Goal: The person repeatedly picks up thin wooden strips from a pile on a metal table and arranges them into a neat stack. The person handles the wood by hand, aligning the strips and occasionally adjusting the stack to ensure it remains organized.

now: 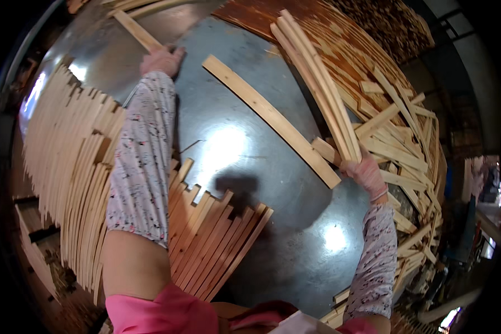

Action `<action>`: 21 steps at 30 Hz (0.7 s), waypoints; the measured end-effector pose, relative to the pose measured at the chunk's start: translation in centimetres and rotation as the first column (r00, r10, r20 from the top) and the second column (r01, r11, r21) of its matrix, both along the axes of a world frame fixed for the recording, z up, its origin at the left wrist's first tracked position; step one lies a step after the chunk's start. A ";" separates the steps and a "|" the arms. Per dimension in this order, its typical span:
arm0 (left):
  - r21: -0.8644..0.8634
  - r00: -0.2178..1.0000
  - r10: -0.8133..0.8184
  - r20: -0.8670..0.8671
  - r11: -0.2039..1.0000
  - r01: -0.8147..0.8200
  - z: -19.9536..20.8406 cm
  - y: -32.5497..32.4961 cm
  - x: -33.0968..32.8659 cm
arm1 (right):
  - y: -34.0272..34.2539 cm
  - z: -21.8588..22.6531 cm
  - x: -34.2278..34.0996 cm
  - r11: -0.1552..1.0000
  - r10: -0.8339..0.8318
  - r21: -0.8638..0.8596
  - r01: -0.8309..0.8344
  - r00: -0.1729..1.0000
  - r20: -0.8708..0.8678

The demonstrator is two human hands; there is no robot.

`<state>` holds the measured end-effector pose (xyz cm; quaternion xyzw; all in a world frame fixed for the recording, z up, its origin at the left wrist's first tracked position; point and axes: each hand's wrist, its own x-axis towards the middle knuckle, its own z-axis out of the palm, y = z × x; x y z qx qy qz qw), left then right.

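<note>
My left hand (162,61) reaches to the far left, its fingers closed on the near end of a pale wooden slat (136,30). On the right, my right hand (366,173) is closed around the near ends of several long wooden strips (320,83) held together. A short wooden block (325,150) shows beside that hand, partly hidden behind the strips; I cannot tell whether the hand touches it. Between my hands a single flat wooden slat (270,119) lies slanting across the metal table (206,106), its near end close to my right fingers.
Many pale strips stand in tight rows (75,150) at left. Reddish strips (222,245) lie side by side in front of me. Loose offcuts (401,145) pile up on the right, beside a worn wooden board (339,42). More slats lie at the far left edge.
</note>
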<state>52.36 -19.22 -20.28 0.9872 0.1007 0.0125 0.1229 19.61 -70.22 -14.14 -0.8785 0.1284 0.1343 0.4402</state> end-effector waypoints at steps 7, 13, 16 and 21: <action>-0.154 0.949 0.309 0.063 0.943 -0.296 -0.3 1.7 3.0 | -1.2 0.4 -1.1 1.000 -0.011 -0.017 0.012 1.000 0.027; -0.573 0.970 0.183 0.161 0.817 -0.059 1.7 6.8 2.0 | 8.5 -3.2 -5.4 0.813 0.127 -0.582 -0.004 0.977 0.171; -0.852 0.966 0.195 0.170 0.522 0.044 6.7 4.4 -3.5 | 9.4 -2.9 -5.6 0.718 0.176 -0.692 -0.076 0.981 0.075; -0.923 0.977 0.011 0.215 0.330 0.199 16.5 0.4 -20.9 | 7.9 -1.7 -9.7 0.790 0.092 -0.612 -0.031 0.993 0.069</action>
